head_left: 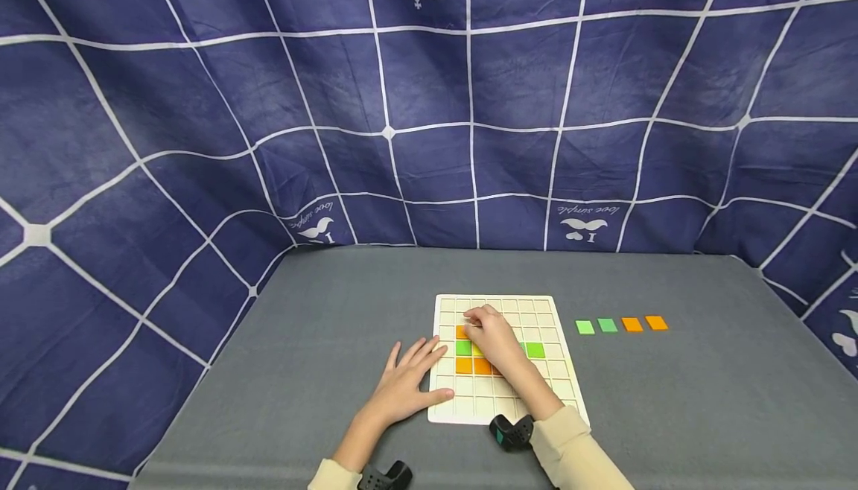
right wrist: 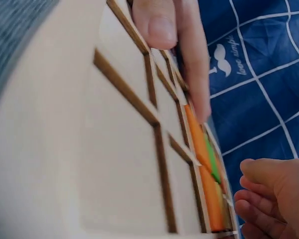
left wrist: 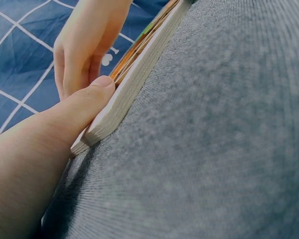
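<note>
A cream board with a grid of square cells lies on the table. Orange tiles, a green tile and part of a yellow one sit in its cells, with another green tile to the right. My left hand is spread over the board's left edge, thumb and fingertips on the rim. My right hand reaches over the board, fingers bent down beside an orange tile. In the right wrist view its fingers curl close to the board; I cannot tell whether they pinch a tile.
Right of the board, a light green tile, a darker green tile and two orange tiles lie in a row on the grey table. A blue curtain with white lines hangs behind the table and along its sides.
</note>
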`<state>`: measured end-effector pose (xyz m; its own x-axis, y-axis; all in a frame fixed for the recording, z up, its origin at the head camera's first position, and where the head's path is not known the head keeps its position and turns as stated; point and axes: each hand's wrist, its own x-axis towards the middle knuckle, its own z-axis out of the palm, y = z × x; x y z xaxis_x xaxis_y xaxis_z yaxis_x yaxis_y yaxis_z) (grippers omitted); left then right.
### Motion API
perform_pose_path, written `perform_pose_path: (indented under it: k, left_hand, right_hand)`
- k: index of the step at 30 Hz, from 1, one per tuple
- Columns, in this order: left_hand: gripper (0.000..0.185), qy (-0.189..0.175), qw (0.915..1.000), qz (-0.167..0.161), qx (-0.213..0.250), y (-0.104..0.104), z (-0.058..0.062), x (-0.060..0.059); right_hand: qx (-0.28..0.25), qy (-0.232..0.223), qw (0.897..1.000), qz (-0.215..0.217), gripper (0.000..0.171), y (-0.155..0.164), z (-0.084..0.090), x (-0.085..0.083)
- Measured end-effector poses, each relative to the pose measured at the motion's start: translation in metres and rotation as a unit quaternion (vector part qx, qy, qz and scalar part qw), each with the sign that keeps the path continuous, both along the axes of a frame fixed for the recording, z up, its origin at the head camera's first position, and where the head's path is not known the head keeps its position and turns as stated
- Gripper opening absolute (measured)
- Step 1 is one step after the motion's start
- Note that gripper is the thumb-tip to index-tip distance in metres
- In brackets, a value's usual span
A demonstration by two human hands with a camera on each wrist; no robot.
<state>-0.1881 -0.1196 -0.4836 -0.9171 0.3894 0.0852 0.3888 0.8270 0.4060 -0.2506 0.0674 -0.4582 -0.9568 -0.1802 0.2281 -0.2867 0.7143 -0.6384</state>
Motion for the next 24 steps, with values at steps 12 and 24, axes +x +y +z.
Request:
perform_pose_path:
  k: [12,24]
  left_hand:
    - [0.073,-0.002,1.0000,-0.003,-0.001,0.0004,0.0000,0.0007]
    - [0.073,-0.007,1.0000,-0.004,0.003,-0.0003,0.0026,0.0010]
  right_hand:
    - [0.057,0.042,0.998,0.000,0.016,-0.0088,-0.0093,0.0036]
    - [0.066,0.044,0.997,-0.006,0.015,-0.0115,-0.0079,0.0064]
